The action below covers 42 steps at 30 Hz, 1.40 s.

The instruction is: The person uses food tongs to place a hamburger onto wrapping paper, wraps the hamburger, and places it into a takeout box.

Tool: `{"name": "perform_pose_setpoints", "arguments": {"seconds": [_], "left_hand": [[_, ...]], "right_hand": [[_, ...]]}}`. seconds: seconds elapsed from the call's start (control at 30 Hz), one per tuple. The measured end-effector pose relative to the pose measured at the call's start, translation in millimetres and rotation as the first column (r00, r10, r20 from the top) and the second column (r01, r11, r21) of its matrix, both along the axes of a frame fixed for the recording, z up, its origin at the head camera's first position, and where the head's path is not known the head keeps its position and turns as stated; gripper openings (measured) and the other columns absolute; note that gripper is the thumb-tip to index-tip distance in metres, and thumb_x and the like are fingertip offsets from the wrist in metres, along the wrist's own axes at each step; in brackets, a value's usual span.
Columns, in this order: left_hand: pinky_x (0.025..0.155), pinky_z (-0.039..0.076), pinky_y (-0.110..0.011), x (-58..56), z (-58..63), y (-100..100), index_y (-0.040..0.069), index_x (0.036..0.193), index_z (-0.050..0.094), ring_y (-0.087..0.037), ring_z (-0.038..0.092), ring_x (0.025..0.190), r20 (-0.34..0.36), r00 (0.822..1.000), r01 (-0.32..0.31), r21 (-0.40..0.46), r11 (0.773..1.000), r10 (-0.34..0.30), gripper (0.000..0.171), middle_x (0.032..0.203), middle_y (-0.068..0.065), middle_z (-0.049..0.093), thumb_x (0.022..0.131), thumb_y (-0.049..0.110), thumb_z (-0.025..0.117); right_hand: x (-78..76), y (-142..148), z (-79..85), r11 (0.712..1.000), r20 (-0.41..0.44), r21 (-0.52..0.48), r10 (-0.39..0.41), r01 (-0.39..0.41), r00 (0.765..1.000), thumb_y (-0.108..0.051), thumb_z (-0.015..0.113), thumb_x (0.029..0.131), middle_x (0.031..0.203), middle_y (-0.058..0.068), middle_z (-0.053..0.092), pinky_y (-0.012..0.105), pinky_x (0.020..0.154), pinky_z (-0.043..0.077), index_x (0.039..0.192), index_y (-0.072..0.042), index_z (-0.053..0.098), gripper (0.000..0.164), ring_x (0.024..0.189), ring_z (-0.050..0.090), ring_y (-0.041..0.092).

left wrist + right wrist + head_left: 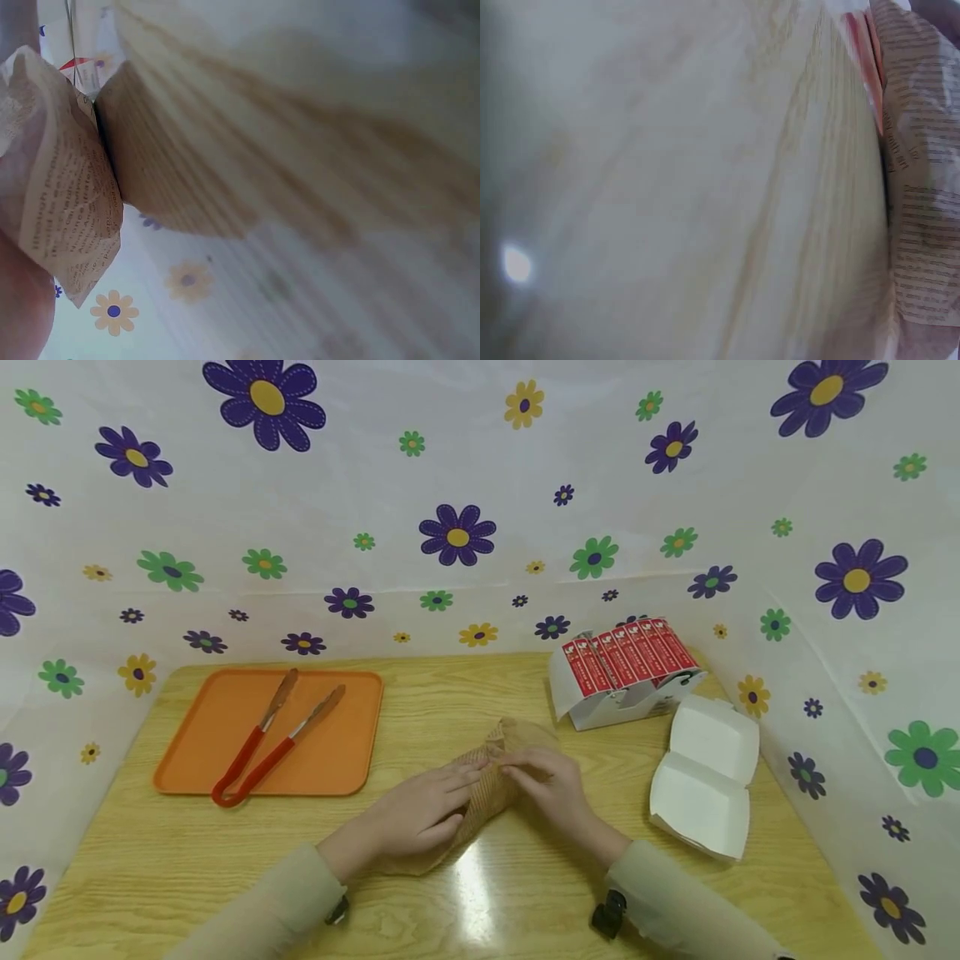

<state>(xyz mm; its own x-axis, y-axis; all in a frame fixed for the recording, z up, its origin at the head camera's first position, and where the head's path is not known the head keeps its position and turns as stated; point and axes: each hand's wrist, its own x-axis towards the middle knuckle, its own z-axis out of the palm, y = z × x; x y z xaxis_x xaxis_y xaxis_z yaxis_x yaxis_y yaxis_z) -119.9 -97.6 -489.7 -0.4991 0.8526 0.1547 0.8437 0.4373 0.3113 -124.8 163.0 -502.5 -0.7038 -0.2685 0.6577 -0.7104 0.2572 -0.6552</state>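
A bundle of brown wrapping paper [486,803] with newspaper-like print lies at the middle of the table; whatever is inside is hidden. My left hand [420,810] rests on its left side, fingers extended over the paper and thumb apart. From the right, my right hand [551,781] pinches a fold near the top of the bundle between thumb and fingertips. The left wrist view shows a crumpled, pointed end of the paper [67,180] beside the hand. Lines of print on the paper [930,165] appear at the right edge of the right wrist view.
At the left, red-handled tongs [251,764] lie on an orange tray [195,735]. An open white clamshell box [705,802] sits to the right. Behind it stands a white carton [622,714] with red-and-white packets [630,652] on top. Flower-printed sheeting [465,460] surrounds the table.
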Motion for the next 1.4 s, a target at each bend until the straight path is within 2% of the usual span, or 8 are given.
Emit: {"name": "perform_pose_setpoints", "arguments": {"seconds": [0.17, 0.3, 0.43, 1.0, 1.13, 1.27, 1.33, 1.4], "left_hand": [[0.126, 0.042, -0.048, 1.6, -1.7, -0.9, 0.001, 0.113, 0.066, -0.036, 0.051, 0.15, 0.026, 1.0, -0.002, 0.022, 1.0, 0.001, 0.027, 0.155, -0.023, 0.057, 0.106, 0.022, 0.05], [0.125, 0.043, -0.051, 4.8, -2.2, -2.9, -0.009, 0.136, 0.062, -0.04, 0.049, 0.15, 0.081, 0.996, -0.052, 0.066, 0.997, 0.046, 0.043, 0.159, -0.026, 0.051, 0.107, 0.021, 0.05], [0.126, 0.04, -0.055, 6.4, -4.3, -5.0, -0.008, 0.155, 0.047, -0.04, 0.045, 0.153, 0.122, 0.984, -0.141, 0.11, 0.984, 0.127, 0.054, 0.166, -0.024, 0.042, 0.11, 0.021, 0.049], [0.12, 0.049, -0.051, 10.0, -4.4, 3.3, -0.001, 0.15, 0.055, -0.035, 0.06, 0.141, 0.133, 0.932, -0.358, 0.185, 0.915, 0.338, 0.053, 0.153, -0.018, 0.06, 0.105, 0.024, 0.067], [0.115, 0.053, -0.049, 7.7, -4.4, 4.5, 0.001, 0.148, 0.055, -0.033, 0.064, 0.134, 0.043, 0.933, -0.357, 0.213, 0.909, 0.356, 0.056, 0.144, -0.016, 0.066, 0.1, 0.024, 0.074], [0.115, 0.054, -0.044, 5.1, -4.9, 5.2, 0.0, 0.143, 0.06, -0.031, 0.066, 0.131, -0.187, 0.943, -0.234, 0.22, 0.947, 0.276, 0.05, 0.14, -0.016, 0.066, 0.099, 0.019, 0.074], [0.117, 0.052, -0.042, 4.6, -5.4, 5.5, -0.001, 0.14, 0.063, -0.03, 0.065, 0.132, -0.337, 0.921, -0.139, 0.189, 0.972, 0.197, 0.043, 0.141, -0.016, 0.066, 0.1, 0.013, 0.067], [0.119, 0.051, -0.041, 5.0, -5.4, 5.9, 0.0, 0.14, 0.065, -0.028, 0.065, 0.134, -0.458, 0.88, -0.065, 0.141, 0.988, 0.123, 0.04, 0.144, -0.014, 0.067, 0.102, 0.013, 0.06]], "right_hand": [[-4.8, -5.2, -9.5, 0.997, 0.071, -0.007, -0.081, 0.082, 0.994, 0.009, 0.081, 0.085, 0.093, 0.018, 0.082, 0.012, 0.091, 0.058, 0.096, 0.001, 0.082, 0.014, 0.087, 0.079, 0.026], [-5.9, -7.9, -8.6, 0.99, 0.113, 0.041, -0.14, 0.136, 0.984, 0.007, 0.083, 0.084, 0.092, 0.014, 0.082, 0.013, 0.087, 0.059, 0.094, -0.001, 0.083, 0.013, 0.087, 0.079, 0.024], [-8.6, -11.1, -2.9, 0.987, 0.126, 0.076, -0.149, 0.14, 0.981, 0.007, 0.085, 0.082, 0.094, 0.015, 0.083, 0.016, 0.085, 0.062, 0.093, 0.0, 0.083, 0.013, 0.089, 0.078, 0.026], [-17.4, -17.2, 3.8, 0.982, 0.176, 0.153, -0.138, 0.111, 0.975, 0.003, 0.088, 0.082, 0.092, 0.014, 0.083, 0.025, 0.074, 0.067, 0.091, -0.001, 0.084, 0.011, 0.08, 0.08, 0.028], [-17.8, -18.4, 5.4, 0.972, 0.236, 0.197, -0.17, 0.125, 0.957, -0.001, 0.089, 0.083, 0.09, 0.012, 0.083, 0.025, 0.076, 0.067, 0.091, -0.003, 0.084, 0.01, 0.079, 0.08, 0.026], [-19.9, -18.1, 8.3, 0.967, 0.31, 0.225, -0.19, 0.123, 0.932, -0.003, 0.089, 0.083, 0.088, 0.011, 0.083, 0.023, 0.075, 0.066, 0.09, -0.004, 0.084, 0.009, 0.078, 0.079, 0.024], [-21.6, -17.6, 10.1, 0.965, 0.361, 0.237, -0.197, 0.114, 0.912, -0.005, 0.089, 0.084, 0.088, 0.011, 0.083, 0.021, 0.074, 0.064, 0.09, -0.004, 0.084, 0.009, 0.077, 0.078, 0.022], [-23.9, -17.0, 11.3, 0.964, 0.416, 0.244, -0.202, 0.106, 0.887, -0.006, 0.089, 0.084, 0.088, 0.011, 0.083, 0.019, 0.072, 0.062, 0.09, -0.004, 0.084, 0.008, 0.076, 0.077, 0.018]]}}
